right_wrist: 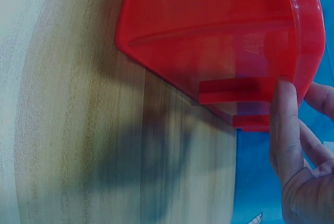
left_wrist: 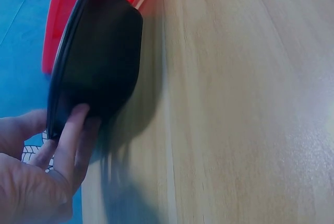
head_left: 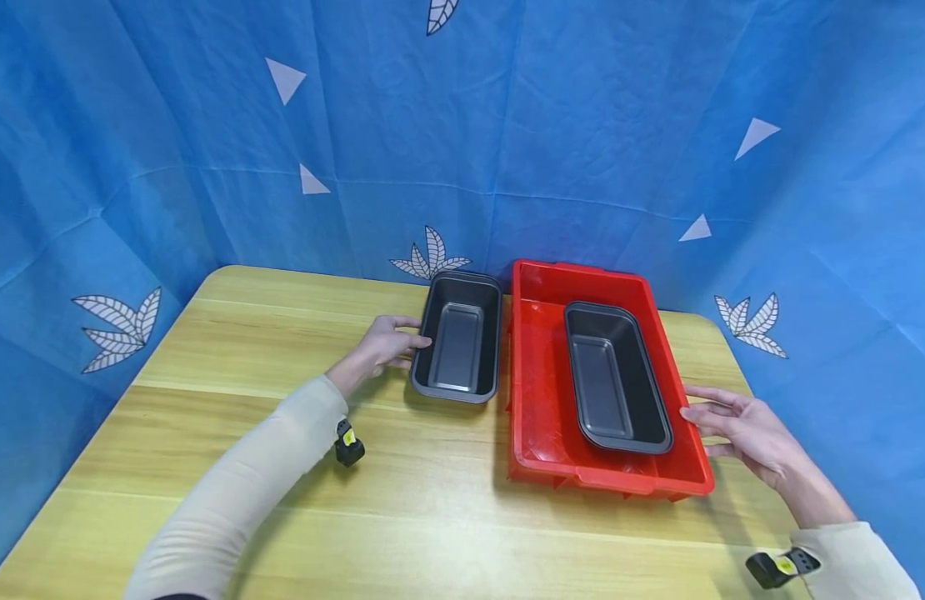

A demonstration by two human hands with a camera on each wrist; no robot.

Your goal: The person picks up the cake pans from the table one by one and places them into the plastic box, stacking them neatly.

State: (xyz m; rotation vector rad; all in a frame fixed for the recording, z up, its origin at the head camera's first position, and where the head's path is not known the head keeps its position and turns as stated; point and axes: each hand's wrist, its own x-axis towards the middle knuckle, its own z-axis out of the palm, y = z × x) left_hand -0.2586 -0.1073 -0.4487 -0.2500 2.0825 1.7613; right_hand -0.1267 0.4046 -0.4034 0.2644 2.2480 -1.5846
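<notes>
My left hand [head_left: 391, 342] grips the left rim of a dark grey loaf pan [head_left: 458, 346], thumb over the edge and fingers against its outer wall. In the left wrist view this pan [left_wrist: 99, 57] shows its sloping outer side, with fingertips pressed on it. A red plastic bin [head_left: 541, 417] stands right beside that pan. Inside the bin lies a second dark loaf pan [head_left: 612, 383], slightly turned. My right hand [head_left: 743, 429] holds the bin's right rim, thumb on top and fingers against the ribbed outer wall [right_wrist: 209, 51].
Everything sits on a light wooden table [head_left: 402, 533]. Blue patterned cloth [head_left: 507, 125] hangs behind the table and along its sides. A small black wrist camera [head_left: 349, 446] hangs at the left sleeve, another camera [head_left: 770, 569] at the right.
</notes>
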